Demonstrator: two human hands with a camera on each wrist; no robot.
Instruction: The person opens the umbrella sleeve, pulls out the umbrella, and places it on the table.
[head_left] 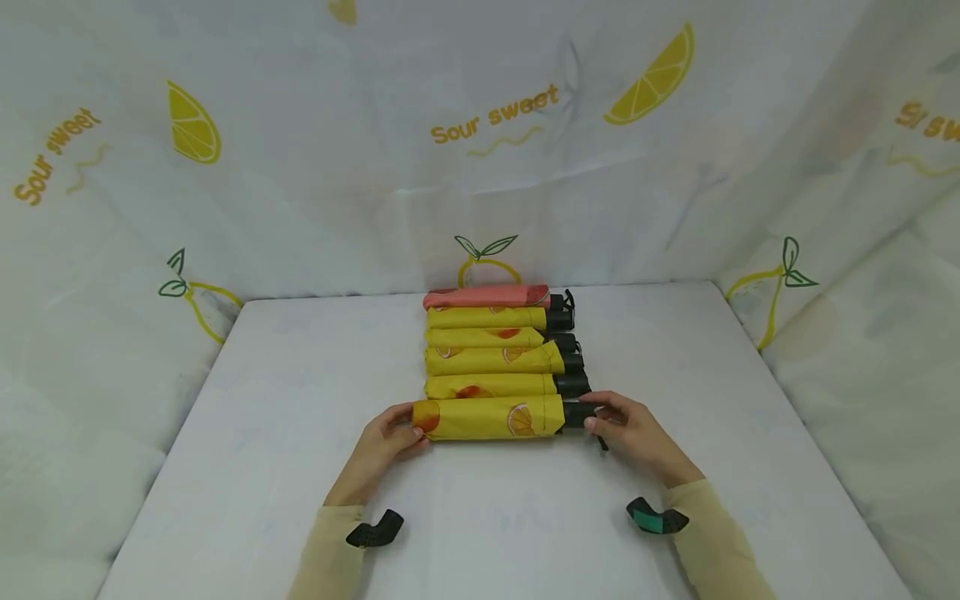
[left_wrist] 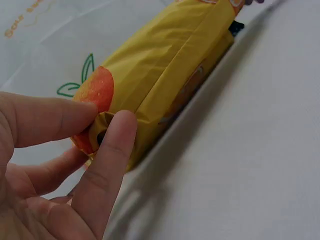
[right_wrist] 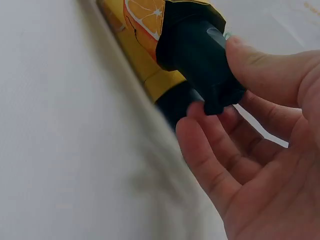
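Between both hands lies the nearest folded umbrella (head_left: 487, 417), in a yellow sleeve printed with orange slices. My left hand (head_left: 387, 435) pinches its closed left end; the left wrist view shows thumb and fingers at the gathered sleeve tip (left_wrist: 105, 125). At the other end my right hand (head_left: 633, 433) grips the black handle (right_wrist: 202, 55), the thumb along one side and fingertips below. A dark strap dangles by the handle in the head view. Right behind it, several more yellow folded umbrellas (head_left: 491, 360) lie parallel in a row, black handles to the right.
Farthest back in the row is a pink folded umbrella (head_left: 487, 297), close to the white table's (head_left: 315, 358) back edge. A white curtain (head_left: 315, 167) with lemon prints hangs behind and at both sides. Dark bands (head_left: 375, 530) sit at both wrists.
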